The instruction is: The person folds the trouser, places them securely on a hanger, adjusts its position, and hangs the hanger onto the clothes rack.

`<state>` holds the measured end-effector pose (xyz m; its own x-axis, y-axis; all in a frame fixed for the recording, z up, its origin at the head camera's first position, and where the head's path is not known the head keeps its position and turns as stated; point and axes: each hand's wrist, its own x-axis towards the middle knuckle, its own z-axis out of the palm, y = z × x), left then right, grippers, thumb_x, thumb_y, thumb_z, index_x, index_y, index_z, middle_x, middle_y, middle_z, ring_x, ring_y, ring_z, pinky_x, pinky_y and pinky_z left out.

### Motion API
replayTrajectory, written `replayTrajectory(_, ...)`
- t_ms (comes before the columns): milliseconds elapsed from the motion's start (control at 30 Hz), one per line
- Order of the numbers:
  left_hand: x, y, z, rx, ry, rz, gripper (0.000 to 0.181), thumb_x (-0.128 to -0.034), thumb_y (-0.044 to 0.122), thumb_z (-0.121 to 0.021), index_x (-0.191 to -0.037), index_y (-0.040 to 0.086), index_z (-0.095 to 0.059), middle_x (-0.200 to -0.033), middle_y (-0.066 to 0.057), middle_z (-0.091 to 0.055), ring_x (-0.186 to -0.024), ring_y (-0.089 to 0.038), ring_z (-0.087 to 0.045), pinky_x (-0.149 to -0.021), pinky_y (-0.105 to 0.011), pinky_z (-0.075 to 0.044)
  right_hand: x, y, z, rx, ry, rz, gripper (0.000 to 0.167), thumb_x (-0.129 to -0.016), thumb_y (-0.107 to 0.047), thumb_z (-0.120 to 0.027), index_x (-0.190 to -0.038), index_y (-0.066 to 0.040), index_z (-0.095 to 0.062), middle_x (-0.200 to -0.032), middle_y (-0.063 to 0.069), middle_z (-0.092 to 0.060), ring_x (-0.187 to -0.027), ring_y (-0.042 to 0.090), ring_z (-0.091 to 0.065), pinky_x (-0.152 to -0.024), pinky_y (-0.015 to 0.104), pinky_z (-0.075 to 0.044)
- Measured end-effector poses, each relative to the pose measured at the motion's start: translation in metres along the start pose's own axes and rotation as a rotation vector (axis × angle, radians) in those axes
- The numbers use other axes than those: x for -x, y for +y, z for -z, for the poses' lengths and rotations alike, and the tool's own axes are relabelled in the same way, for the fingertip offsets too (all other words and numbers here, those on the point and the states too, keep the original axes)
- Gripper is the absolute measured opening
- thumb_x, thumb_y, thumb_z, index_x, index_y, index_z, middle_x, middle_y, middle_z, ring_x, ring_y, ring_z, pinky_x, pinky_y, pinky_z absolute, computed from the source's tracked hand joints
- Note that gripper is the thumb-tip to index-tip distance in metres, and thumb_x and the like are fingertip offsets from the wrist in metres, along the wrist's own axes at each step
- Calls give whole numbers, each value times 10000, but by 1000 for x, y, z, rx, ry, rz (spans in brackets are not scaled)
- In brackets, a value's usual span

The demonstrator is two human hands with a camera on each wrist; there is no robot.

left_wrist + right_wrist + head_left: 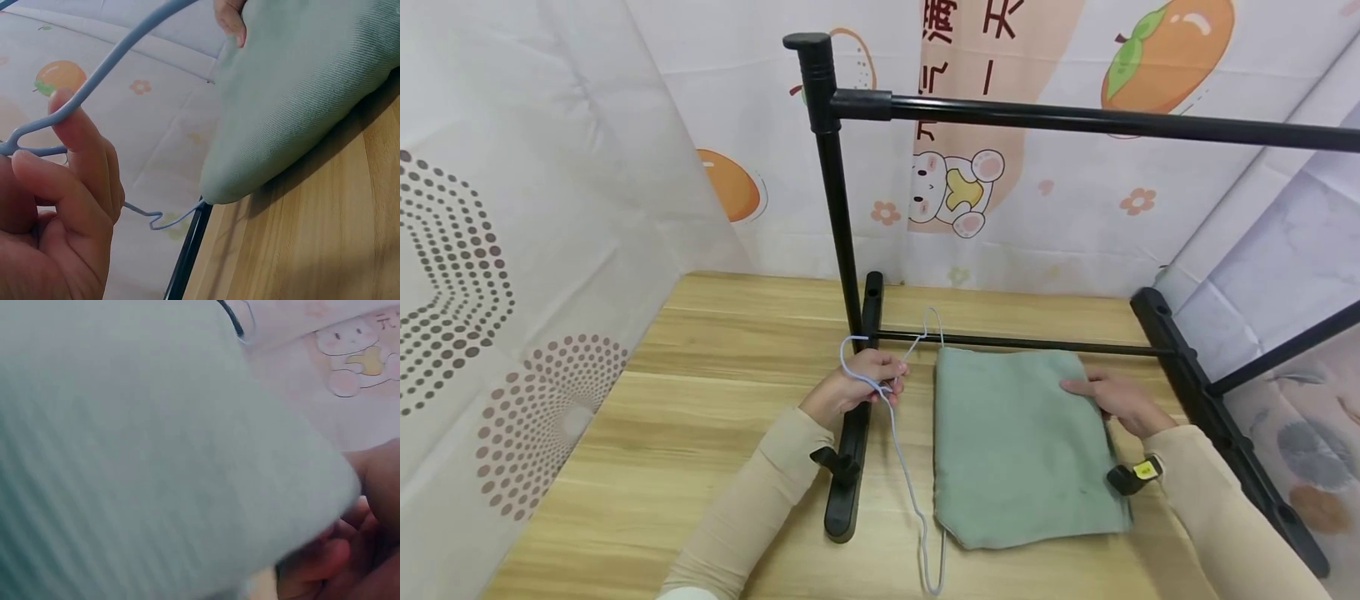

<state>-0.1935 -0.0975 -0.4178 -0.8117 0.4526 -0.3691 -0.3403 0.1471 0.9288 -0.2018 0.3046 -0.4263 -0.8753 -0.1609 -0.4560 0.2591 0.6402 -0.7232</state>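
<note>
My left hand [865, 379] grips a light blue wire hanger [904, 467] near the base of its hook. In the left wrist view, the fingers curl about the hanger [115, 56] at its neck. A folded green cloth [1015, 442] is right of that hand, its left edge over the hanger, whose ends show above and below the cloth. My right hand [1116, 400] pinches the cloth's upper right edge, thumb on top and fingers beneath. The right wrist view is mostly filled by the cloth [156, 444], beside the right hand's curled fingers [322, 559].
A black rack stands around the work, with an upright [838, 217] on the left, a top bar [1075, 121] and a low crossbar [1022, 342] behind the cloth. Its feet rest on a wooden table [647, 467]. Printed curtains [760, 75] hang behind and at the sides.
</note>
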Motion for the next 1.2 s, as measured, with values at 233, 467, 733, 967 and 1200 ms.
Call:
replayTrajectory(233,-1,6,-2,27,15,5,268,-1038,116,-423,-1132,-104,-545,-645,13,-561,-498,-56,-597,-389,-119,-363,12,23,14,-5,172,-35,574,-927,-439,-632,-1219,55,-615,-800,-93,-628,-720,104,-573,-618,284,-483)
replayTrajectory(467,-4,6,-4,23,26,39,286,-1035,106,-425,-1188,-104,-545,-653,11,-559,-506,-57,-593,-406,-123,-371,7,53,8,-80,109,-117,708,-929,-434,-633,-1328,135,-495,-943,-20,-689,-788,72,-635,-704,291,-559)
replayTrajectory(733,-6,5,-10,12,-1,30,336,-1039,117,-414,-1252,-128,-498,-664,8,-570,-523,-56,-606,-420,-132,-385,3,45,5,30,106,-76,464,-960,-333,-603,-1129,98,-589,-835,10,-638,-735,127,-599,-640,312,-540)
replayTrajectory(967,-4,6,-12,1,-10,27,272,-1037,118,-423,-1177,-86,-538,-659,9,-568,-521,-57,-605,-428,-140,-391,10,45,5,29,38,-102,316,-955,-343,-616,-809,-65,-588,-721,-48,-570,-675,111,-557,-610,299,-518)
replayTrajectory(1200,-5,4,-11,9,-10,25,248,-1036,118,-428,-1146,-73,-541,-655,3,-566,-518,-61,-602,-425,-143,-393,25,48,10,54,-198,-73,457,-953,-367,-612,-1111,57,-675,-828,-6,-726,-746,126,-624,-679,311,-533)
